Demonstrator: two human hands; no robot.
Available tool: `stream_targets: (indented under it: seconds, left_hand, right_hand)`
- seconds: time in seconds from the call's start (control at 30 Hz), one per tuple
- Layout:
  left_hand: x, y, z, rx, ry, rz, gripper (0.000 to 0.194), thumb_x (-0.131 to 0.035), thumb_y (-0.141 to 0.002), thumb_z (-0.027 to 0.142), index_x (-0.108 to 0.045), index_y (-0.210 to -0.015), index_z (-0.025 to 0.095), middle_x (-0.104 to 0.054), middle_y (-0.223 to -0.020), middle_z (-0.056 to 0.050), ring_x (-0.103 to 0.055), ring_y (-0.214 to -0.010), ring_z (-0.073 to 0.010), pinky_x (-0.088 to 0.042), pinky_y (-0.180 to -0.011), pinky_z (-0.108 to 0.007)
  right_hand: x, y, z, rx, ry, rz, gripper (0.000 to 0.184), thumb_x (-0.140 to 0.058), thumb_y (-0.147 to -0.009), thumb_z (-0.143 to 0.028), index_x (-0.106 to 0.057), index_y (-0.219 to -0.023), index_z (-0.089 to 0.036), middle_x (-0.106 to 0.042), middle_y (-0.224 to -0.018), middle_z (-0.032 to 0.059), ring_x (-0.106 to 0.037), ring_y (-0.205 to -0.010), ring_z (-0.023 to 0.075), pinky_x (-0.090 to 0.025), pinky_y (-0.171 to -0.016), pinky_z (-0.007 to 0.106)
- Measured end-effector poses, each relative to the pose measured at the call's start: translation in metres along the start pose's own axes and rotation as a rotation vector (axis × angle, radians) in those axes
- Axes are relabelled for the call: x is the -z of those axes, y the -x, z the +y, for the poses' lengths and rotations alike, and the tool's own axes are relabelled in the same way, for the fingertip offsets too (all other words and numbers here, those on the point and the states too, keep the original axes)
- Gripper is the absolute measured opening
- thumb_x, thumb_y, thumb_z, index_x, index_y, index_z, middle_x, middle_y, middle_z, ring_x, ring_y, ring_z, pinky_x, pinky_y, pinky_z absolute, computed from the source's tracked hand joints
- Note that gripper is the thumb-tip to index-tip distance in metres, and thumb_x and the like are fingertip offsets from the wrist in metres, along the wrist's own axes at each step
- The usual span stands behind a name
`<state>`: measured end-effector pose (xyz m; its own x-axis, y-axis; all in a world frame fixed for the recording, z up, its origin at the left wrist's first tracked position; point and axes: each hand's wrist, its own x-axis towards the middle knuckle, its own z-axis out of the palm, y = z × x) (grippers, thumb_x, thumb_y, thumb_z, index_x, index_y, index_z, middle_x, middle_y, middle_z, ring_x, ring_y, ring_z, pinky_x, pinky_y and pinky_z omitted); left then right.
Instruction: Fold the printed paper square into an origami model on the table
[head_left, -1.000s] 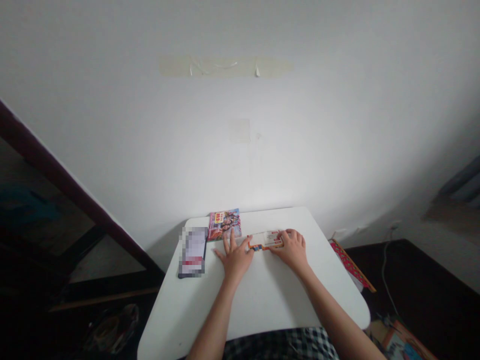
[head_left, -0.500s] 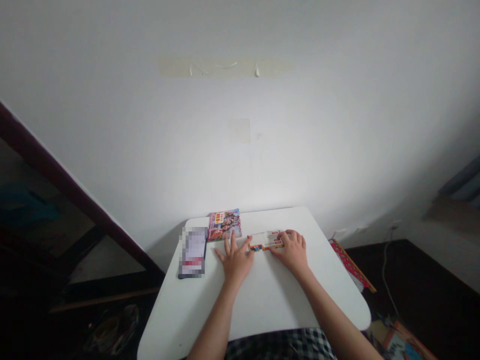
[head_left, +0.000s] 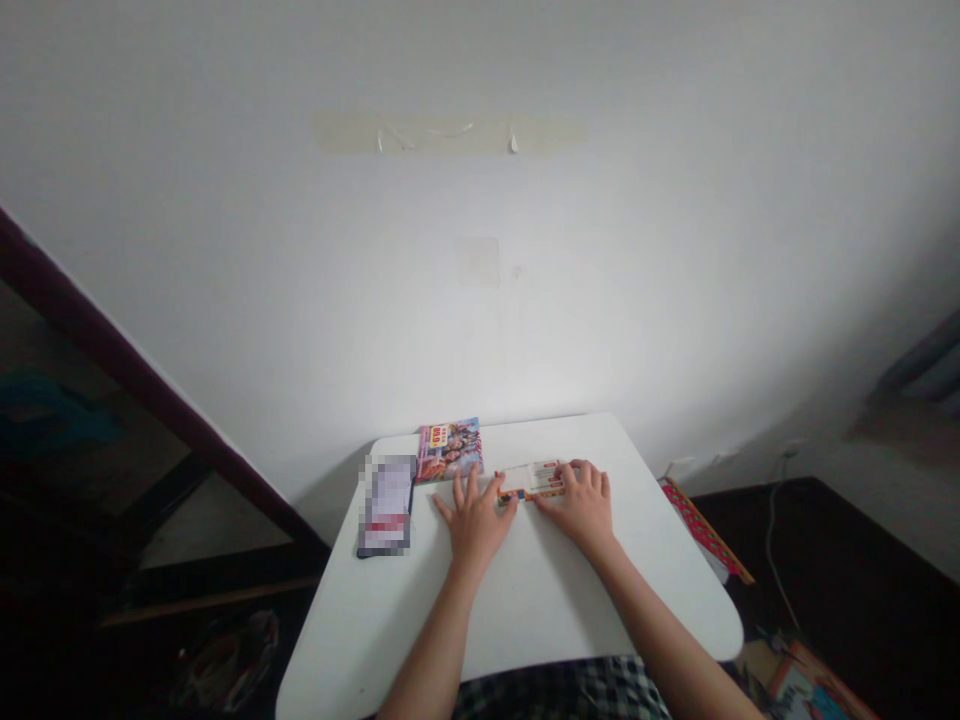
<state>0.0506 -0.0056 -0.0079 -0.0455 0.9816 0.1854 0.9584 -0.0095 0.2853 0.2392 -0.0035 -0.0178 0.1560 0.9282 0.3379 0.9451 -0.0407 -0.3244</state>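
A narrow folded paper leaflet (head_left: 531, 478), white with red labels and a colourful strip along its near edge, lies on the white table (head_left: 540, 590). At its left end is my left hand (head_left: 476, 520), fingers spread, with the thumb and index finger touching the paper. My right hand (head_left: 586, 508) is closed over the right end, its fingers bent on top and its thumb at the near edge. The hands cover both ends of the leaflet.
A colourful printed booklet (head_left: 450, 448) lies at the table's back left. Beside it is a phone (head_left: 386, 505) with a blurred screen. The wall (head_left: 495, 340) rises behind the table. A cable (head_left: 772, 540) hangs at the right, near a red patterned item (head_left: 705, 530).
My left hand has shifted slightly right, its thumb sliding along the leaflet's near edge. My right thumb has moved a little left. The booklet and phone stay put.
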Motion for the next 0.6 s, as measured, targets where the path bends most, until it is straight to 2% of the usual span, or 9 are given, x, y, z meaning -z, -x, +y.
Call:
stream_targets:
  seconds: [0.2, 0.4, 0.6]
  left_hand:
    - [-0.002, 0.000, 0.000, 0.001, -0.007, 0.011, 0.050, -0.055, -0.085, 0.060, -0.058, -0.133, 0.047, -0.034, -0.161, -0.001, -0.018, -0.150, -0.0379, -0.005, -0.111, -0.078]
    - [-0.004, -0.001, -0.001, 0.009, 0.000, 0.018, 0.050, -0.056, -0.084, 0.060, -0.058, -0.132, 0.047, -0.033, -0.162, -0.001, -0.019, -0.150, -0.0380, -0.006, -0.112, -0.078]
    - [-0.002, -0.001, 0.000, 0.025, -0.002, -0.003, 0.051, -0.057, -0.083, 0.061, -0.058, -0.132, 0.048, -0.031, -0.163, -0.001, -0.020, -0.150, -0.0382, -0.007, -0.113, -0.076]
  right_hand:
    - [-0.001, 0.000, -0.002, -0.001, 0.013, -0.015, 0.055, -0.064, -0.076, -0.066, -0.061, -0.112, -0.024, -0.055, -0.129, 0.0121, -0.040, -0.129, 0.0331, -0.020, -0.114, 0.053]
    - [0.001, -0.002, 0.005, 0.002, -0.008, -0.027, 0.043, -0.067, -0.078, -0.053, -0.062, -0.113, -0.029, -0.056, -0.128, 0.0083, -0.042, -0.125, 0.0296, -0.024, -0.111, 0.049]
    - [0.004, -0.005, 0.012, 0.029, -0.005, -0.054, 0.039, -0.067, -0.079, -0.046, -0.063, -0.116, -0.032, -0.055, -0.129, 0.0065, -0.043, -0.123, 0.0284, -0.028, -0.107, 0.046]
